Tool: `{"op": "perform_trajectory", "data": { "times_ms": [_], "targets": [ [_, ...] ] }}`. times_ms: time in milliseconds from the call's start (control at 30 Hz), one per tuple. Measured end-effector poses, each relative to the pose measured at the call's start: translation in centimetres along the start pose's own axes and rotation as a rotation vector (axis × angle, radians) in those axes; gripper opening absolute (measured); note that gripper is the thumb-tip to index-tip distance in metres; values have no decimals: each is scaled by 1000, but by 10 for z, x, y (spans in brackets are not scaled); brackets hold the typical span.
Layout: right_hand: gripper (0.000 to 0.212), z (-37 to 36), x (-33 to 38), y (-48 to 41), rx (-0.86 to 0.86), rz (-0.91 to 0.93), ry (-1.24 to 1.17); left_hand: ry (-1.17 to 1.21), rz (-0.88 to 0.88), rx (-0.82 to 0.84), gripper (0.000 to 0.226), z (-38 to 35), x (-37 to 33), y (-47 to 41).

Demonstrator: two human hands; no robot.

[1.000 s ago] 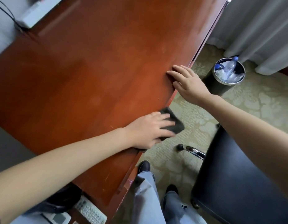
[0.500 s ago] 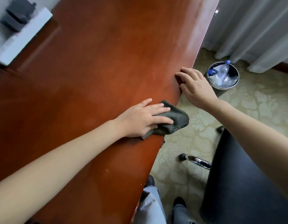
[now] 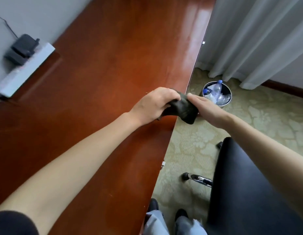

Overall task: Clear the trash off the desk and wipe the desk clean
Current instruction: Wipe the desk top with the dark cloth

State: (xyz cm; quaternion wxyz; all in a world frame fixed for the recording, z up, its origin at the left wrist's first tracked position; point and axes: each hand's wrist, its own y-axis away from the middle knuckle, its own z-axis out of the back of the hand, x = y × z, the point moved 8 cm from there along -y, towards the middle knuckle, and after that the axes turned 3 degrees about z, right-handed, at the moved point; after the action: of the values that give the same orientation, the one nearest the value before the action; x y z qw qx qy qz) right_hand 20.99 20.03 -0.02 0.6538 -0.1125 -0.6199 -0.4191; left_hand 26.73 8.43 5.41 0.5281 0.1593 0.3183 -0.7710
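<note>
Dark grey crumpled cloth (image 3: 183,108) bunched at the near edge of the glossy reddish-brown wooden worktop (image 3: 99,85), partly over the wood and partly hanging past the edge above the carpet. Gripped from the left by the left hand (image 3: 153,103), fingers curled down over the top of the fabric, wrist and forearm stretched across the wood. Met from the right by the right hand (image 3: 210,108), thumb on top of the cloth, fingers hidden beneath or behind it, so cannot tell for certain how firmly closed. Both hands touching the cloth, close to each other, with the fabric between them.

Just beyond the right hand, on the pale green patterned carpet (image 3: 195,146), a round dark waste bin with a silver rim (image 3: 227,103) holding clear plastic bottles with blue caps (image 3: 217,88). Behind the bin, long white curtains (image 3: 252,36) reaching the floor. Nearer, at the right, a black padded chair (image 3: 245,192) with a chrome base and a black caster (image 3: 196,178). At the bottom, grey trouser legs and dark shoes (image 3: 179,215). At the far left of the worktop, a white strip-shaped block (image 3: 28,65) against the wall, with a black boxy device (image 3: 22,48) on it and a thin cable running up the wall.
</note>
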Motion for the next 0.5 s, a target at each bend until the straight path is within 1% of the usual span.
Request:
{"op": "perform_trajectory", "data": {
  "times_ms": [33,100,167,267,333,400,500],
  "targets": [
    [29,7,9,1,-44,4,-41,-1,-4,-47,30,13,-4,-9],
    [23,32,36,2,-179,77,-28,-27,47,-66,37,32,-6,-29],
    [14,61,66,1,-300,183,9,-10,201,-33,49,43,0,-50],
    [13,102,99,-4,-373,275,15,93,502,20,61,46,14,-84],
    [15,130,110,-12,-405,281,21,183,638,87,55,36,21,-109],
    [16,160,116,-22,-412,254,57,292,716,127,40,24,25,-134],
    [20,200,116,-33,-304,188,-19,435,755,80,9,19,26,-176]
  ]
}}
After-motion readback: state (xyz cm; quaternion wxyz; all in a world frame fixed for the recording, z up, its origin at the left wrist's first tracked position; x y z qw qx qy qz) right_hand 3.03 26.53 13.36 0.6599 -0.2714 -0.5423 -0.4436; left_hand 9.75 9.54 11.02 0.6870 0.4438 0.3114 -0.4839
